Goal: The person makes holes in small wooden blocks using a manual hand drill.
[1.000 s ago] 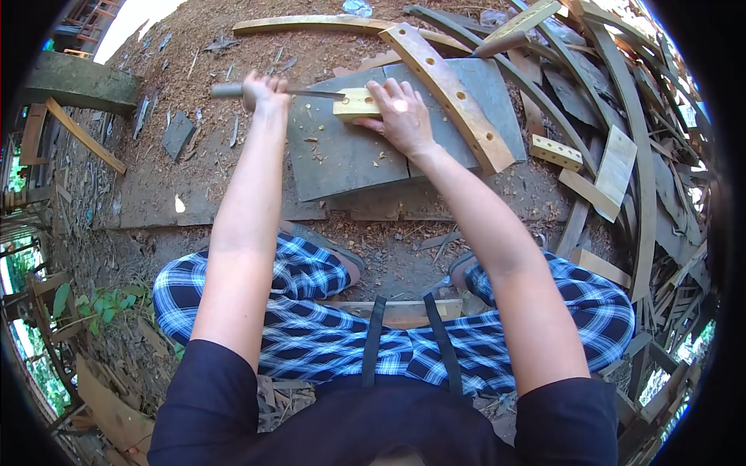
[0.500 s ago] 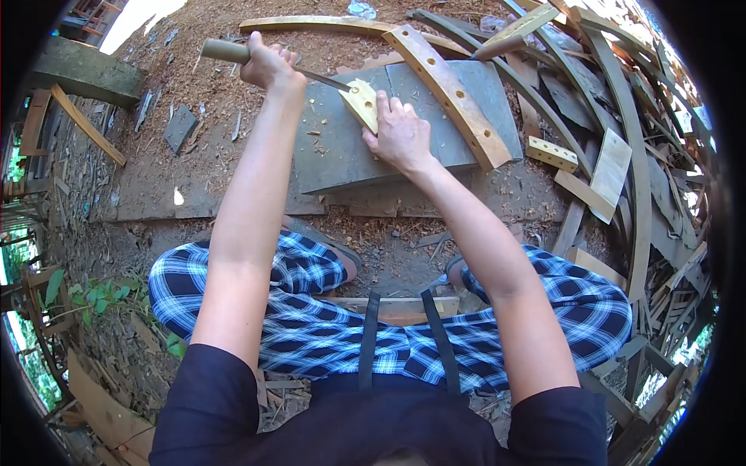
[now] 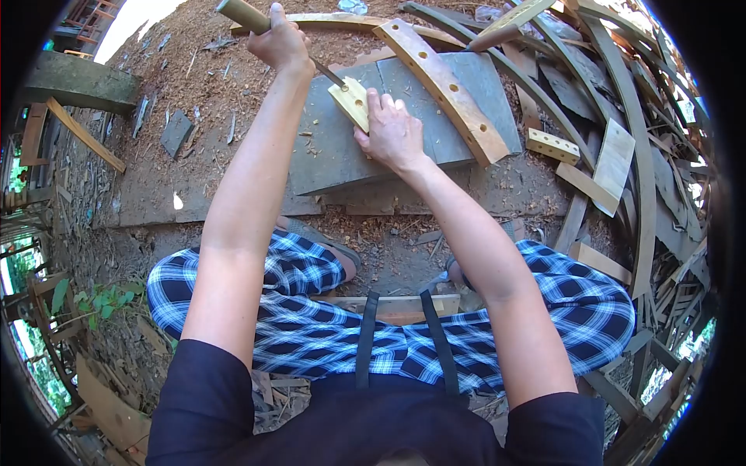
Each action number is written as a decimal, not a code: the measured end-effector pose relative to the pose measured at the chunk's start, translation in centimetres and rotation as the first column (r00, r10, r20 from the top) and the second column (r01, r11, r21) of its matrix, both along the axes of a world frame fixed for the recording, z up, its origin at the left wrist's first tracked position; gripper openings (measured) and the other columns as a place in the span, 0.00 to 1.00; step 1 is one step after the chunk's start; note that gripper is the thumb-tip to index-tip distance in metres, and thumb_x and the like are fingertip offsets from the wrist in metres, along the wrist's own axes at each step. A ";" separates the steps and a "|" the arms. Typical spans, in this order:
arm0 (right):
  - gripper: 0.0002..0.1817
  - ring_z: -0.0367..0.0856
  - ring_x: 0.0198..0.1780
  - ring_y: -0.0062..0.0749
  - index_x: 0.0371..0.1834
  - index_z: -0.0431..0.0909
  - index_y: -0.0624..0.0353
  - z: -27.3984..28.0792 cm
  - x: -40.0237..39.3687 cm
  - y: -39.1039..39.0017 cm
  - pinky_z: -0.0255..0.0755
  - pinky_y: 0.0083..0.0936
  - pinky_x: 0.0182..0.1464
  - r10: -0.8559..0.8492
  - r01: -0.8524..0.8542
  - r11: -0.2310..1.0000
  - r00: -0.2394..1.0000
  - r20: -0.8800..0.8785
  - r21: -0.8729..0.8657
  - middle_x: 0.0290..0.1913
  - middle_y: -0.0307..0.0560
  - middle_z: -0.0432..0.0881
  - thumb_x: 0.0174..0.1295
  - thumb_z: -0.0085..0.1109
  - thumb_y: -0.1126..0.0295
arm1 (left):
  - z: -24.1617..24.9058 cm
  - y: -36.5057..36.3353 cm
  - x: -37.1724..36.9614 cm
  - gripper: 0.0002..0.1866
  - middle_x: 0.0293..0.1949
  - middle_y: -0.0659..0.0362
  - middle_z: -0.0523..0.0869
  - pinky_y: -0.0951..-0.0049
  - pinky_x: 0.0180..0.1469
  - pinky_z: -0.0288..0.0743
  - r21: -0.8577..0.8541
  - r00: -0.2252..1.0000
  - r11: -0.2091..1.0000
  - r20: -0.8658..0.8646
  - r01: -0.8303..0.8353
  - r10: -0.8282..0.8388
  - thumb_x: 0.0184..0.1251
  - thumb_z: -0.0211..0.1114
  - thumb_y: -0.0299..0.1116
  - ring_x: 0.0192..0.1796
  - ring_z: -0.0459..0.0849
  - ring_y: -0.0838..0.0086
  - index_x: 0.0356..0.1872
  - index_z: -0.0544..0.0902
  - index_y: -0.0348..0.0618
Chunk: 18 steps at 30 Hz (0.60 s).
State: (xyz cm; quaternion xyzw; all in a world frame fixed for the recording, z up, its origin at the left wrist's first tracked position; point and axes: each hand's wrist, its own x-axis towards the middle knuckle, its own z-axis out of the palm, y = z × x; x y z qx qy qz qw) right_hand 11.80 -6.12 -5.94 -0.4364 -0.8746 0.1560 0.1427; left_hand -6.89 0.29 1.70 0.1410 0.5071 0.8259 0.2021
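My left hand is closed around the thick round handle of a chisel. Its narrow dark metal blade slants down to the right, and the tip meets the far end of a small pale wooden block at a round hole. Fingers of my right hand press the block from its right side, holding it on a flat grey slab. Part of the block is hidden under that hand. A longer wooden bar with several holes lies across the slab, right of my right hand.
Curved wooden strips and offcuts are heaped at the right. A small drilled block lies beside the slab. A thick beam is at the far left. Wood chips cover the ground, and my bent knees flank the near side.
My left hand has shifted up and slightly right, and the chisel handle has tilted more steeply. The tip stays near the hole. My right hand still holds the block; the view has shifted slightly.
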 end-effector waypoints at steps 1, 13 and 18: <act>0.34 0.79 0.50 0.47 0.61 0.62 0.59 0.0 -0.1 0.0 0.80 0.44 0.42 0.005 -0.005 1.000 1.000 -0.005 -0.002 0.46 0.52 0.76 0.56 0.65 0.56 | 0.1 0.0 0.1 0.14 0.16 0.65 0.65 0.77 0.12 0.48 -0.005 1.000 1.000 -0.006 -0.006 0.006 0.69 0.63 0.31 0.11 0.60 0.85 0.31 0.64 0.40; 0.32 0.79 0.49 0.47 0.59 0.63 0.59 0.1 0.1 0.0 0.80 0.44 0.43 0.007 -0.007 1.000 0.999 -0.036 -0.010 0.45 0.52 0.77 0.56 0.65 0.57 | 0.3 0.5 1.4 0.18 0.12 0.71 0.67 0.79 0.11 0.55 -0.088 0.986 0.996 -0.167 -0.010 -0.005 0.67 0.66 0.37 0.10 0.65 0.85 0.18 0.69 0.51; 0.32 0.79 0.48 0.47 0.59 0.63 0.59 0.0 0.1 -0.1 0.80 0.43 0.42 0.011 -0.011 1.000 0.999 -0.052 0.005 0.45 0.52 0.77 0.55 0.66 0.57 | 0.0 1.9 1.3 0.18 0.13 0.69 0.70 0.75 0.14 0.58 -0.152 0.923 0.982 -0.382 -0.111 0.045 0.67 0.65 0.36 0.12 0.67 0.82 0.18 0.71 0.47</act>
